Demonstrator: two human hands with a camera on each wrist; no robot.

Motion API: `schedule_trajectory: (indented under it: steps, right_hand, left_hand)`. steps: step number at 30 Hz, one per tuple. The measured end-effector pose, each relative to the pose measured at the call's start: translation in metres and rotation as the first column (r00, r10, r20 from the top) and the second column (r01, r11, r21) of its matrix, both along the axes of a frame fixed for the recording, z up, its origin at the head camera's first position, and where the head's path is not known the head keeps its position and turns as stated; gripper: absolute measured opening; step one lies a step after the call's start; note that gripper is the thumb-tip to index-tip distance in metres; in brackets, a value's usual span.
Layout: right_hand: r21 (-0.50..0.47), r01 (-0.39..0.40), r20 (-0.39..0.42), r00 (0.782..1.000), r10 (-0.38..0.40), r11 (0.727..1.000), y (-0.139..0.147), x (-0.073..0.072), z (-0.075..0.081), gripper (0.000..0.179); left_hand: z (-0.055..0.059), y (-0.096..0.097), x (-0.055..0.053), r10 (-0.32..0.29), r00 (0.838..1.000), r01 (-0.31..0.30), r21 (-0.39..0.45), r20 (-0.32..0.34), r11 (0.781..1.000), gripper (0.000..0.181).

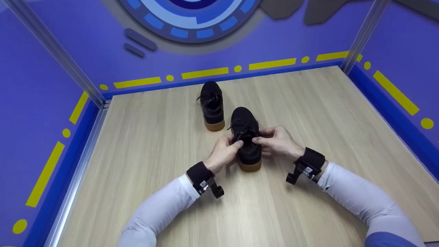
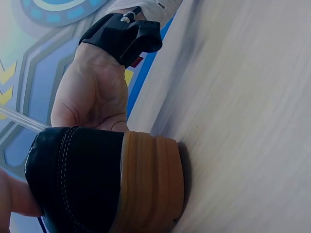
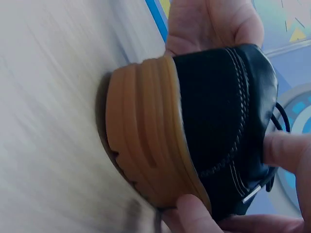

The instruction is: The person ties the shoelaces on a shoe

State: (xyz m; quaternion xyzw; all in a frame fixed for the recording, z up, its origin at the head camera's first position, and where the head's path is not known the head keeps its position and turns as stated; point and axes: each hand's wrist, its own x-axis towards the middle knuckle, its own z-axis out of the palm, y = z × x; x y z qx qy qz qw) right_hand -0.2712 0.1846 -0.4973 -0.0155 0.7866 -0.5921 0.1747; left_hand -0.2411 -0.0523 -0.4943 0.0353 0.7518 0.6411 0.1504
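A black lace-up shoe (image 1: 249, 156) with a tan sole (image 3: 141, 107) stands upright on the wooden table, toe pointing away. My left hand (image 1: 222, 153) grips its left side, thumb at the edge of the opening and fingers down along the outside. From the other side my right hand (image 1: 280, 143) holds it likewise, thumb on the collar; in the right wrist view its fingers (image 3: 194, 213) reach low beside the sole. The heel with white stitching (image 2: 87, 174) fills much of the left wrist view. Thin black laces hang at the shoe's front.
Ahead and slightly left stands a matching black shoe (image 1: 212, 111), toe also pointing away. The light wooden table (image 1: 154, 137) is bounded by purple-blue panels (image 1: 89, 55) with yellow marks and metal corner posts (image 1: 364, 34). Black camera straps (image 1: 310, 161) sit on both wrists.
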Motion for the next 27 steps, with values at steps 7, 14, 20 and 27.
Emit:
schedule_trajectory:
  steps: [7,14,20,27]
  right_hand:
    - [-0.061,0.045,-0.069,0.996,-0.049,0.997,-0.005,-0.004,0.002,0.054]
    - [-0.016,0.132,-0.142,0.981,-0.133,0.991,-0.004,-0.021,0.005,0.045]
    - [0.026,0.209,-0.181,0.963,-0.201,0.978,-0.005,-0.042,0.009,0.042]
    - [-0.027,0.257,-0.163,0.952,-0.258,0.966,-0.006,-0.072,0.015,0.040]
  left_hand:
    - [0.004,0.004,-0.008,0.025,1.000,-0.025,-0.034,-0.016,0.999,0.038]
    - [0.006,0.013,-0.031,0.103,0.994,-0.104,-0.054,-0.028,0.993,0.030]
    - [0.012,0.024,-0.058,0.185,0.983,-0.186,0.015,0.006,0.983,0.029]
    - [0.001,0.035,-0.108,0.255,0.964,-0.262,-0.104,-0.075,0.959,0.027]
